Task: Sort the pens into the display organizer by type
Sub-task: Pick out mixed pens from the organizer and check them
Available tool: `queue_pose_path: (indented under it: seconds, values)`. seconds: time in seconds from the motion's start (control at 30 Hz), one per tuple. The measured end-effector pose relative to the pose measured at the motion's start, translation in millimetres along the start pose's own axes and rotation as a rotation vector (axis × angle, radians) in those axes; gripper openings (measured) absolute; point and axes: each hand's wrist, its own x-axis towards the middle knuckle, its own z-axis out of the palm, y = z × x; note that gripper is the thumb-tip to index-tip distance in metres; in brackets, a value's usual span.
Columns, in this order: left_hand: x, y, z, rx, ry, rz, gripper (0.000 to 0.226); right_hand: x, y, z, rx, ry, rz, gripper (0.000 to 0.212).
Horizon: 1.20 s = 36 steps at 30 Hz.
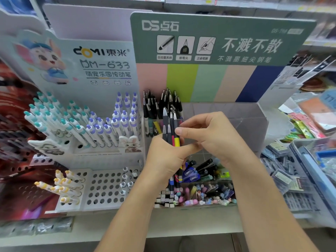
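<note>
both hands [164,157] grip pens [171,128] before organizer [245,124]

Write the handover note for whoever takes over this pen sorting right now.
Left hand: grips a bunch of dark pens, tips up, one with a yellow band.
Right hand: fingers pinch that bunch near the yellow band, apparently picking one out.
Display organizer: only the far left compartments hold black pens; the compartments to the right look unfilled.
Mixed pens lie loose in the clear bin under the hands.
Done: some black pens stand sorted.
Left: place the held bunch by type, then sort the loose pile.
</note>
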Motion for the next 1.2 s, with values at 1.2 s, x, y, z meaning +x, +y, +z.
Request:
queue_pose_path:
  seconds: [1.2]
  values:
    - [-10, 11, -19, -0.325, 0.030, -0.272, 0.024, 63, 8, 5, -0.547, 0.337, -0.332, 0.020]
